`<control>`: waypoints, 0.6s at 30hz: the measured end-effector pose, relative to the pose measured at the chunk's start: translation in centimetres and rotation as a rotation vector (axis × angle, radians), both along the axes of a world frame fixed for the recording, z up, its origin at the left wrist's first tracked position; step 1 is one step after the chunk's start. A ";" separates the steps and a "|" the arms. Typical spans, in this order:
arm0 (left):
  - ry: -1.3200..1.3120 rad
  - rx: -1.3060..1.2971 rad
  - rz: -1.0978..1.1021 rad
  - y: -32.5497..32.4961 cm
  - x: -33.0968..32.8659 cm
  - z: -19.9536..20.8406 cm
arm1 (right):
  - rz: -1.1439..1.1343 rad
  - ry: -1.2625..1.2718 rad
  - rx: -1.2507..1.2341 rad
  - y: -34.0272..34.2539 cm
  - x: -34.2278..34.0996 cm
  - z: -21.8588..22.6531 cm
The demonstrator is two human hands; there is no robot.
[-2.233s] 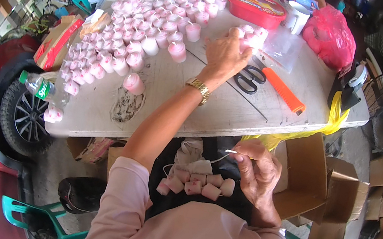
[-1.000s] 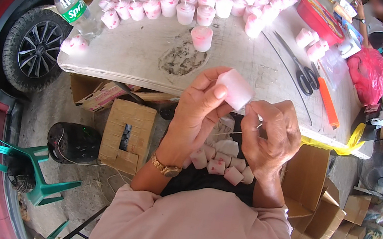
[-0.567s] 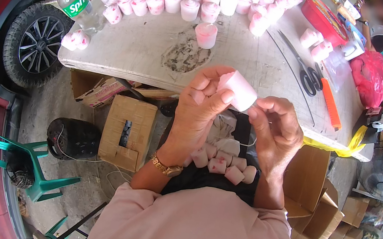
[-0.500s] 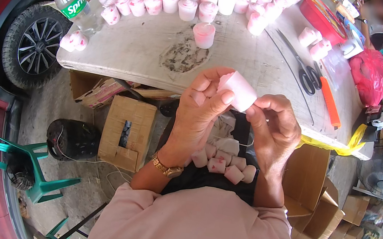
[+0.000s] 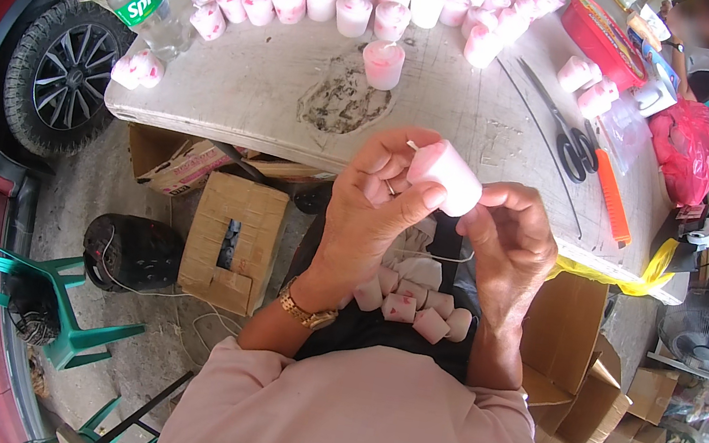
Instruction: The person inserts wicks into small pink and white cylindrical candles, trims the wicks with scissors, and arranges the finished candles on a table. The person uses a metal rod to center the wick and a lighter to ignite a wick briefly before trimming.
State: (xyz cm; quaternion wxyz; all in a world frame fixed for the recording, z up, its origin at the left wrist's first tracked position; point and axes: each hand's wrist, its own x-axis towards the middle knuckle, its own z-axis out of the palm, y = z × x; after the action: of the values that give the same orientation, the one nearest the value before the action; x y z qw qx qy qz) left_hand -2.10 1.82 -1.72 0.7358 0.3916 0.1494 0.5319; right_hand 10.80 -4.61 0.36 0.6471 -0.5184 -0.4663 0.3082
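Observation:
My left hand (image 5: 388, 185) grips a small pale pink candle (image 5: 445, 178) between thumb and fingers, tilted on its side above the table's near edge. A short white wick tip (image 5: 413, 145) sticks out of its upper left end. At the candle's lower right end, my right hand (image 5: 508, 237) is closed in a pinch, its fingertips close to the base. A thin white wick (image 5: 432, 256) trails below that hand; where it meets the fingers is hidden. Several pink candle pieces (image 5: 417, 308) lie on my lap. One wicked candle (image 5: 383, 66) stands alone on the table (image 5: 234, 100).
Rows of wicked candles (image 5: 353, 14) fill the table's far side. At right lie black scissors (image 5: 574, 150), an orange cutter (image 5: 611, 195), a red tub (image 5: 601, 40) and a pink bag (image 5: 683, 148). A plastic bottle (image 5: 141, 2) stands left. Cardboard boxes (image 5: 232, 242) flank me below.
A wick tip now shows at the candle's upper left end, where none was visible before. The candle has turned slightly in my left hand. My right hand stays pinched near its base.

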 end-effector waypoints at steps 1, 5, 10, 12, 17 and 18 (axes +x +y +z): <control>0.002 0.015 0.004 0.0 0.1 0.0 | 0.005 0.053 -0.009 0.0 0.0 0.0; 0.015 0.050 0.025 0.0 0.0 -0.2 | 0.061 -0.011 -0.025 0.0 0.4 -0.3; 0.087 0.028 0.021 0.0 -0.7 -0.4 | 0.037 -0.081 -0.073 -0.6 0.6 -0.8; 0.117 0.064 0.009 -0.2 -0.5 -0.3 | 0.012 -0.017 -0.121 -0.9 0.6 -0.6; 0.270 0.167 0.047 -0.4 -0.2 0.1 | -0.053 -0.451 0.051 0.2 2.1 1.2; 0.382 0.386 0.139 -0.2 -0.3 0.1 | -0.074 -0.554 0.086 0.3 2.4 1.7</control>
State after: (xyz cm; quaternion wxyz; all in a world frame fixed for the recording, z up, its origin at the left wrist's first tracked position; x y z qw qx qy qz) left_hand -2.39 1.59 -1.60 0.5679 0.6063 0.2078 0.5165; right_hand 13.23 -4.29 2.07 0.5272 -0.5718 -0.6187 0.1108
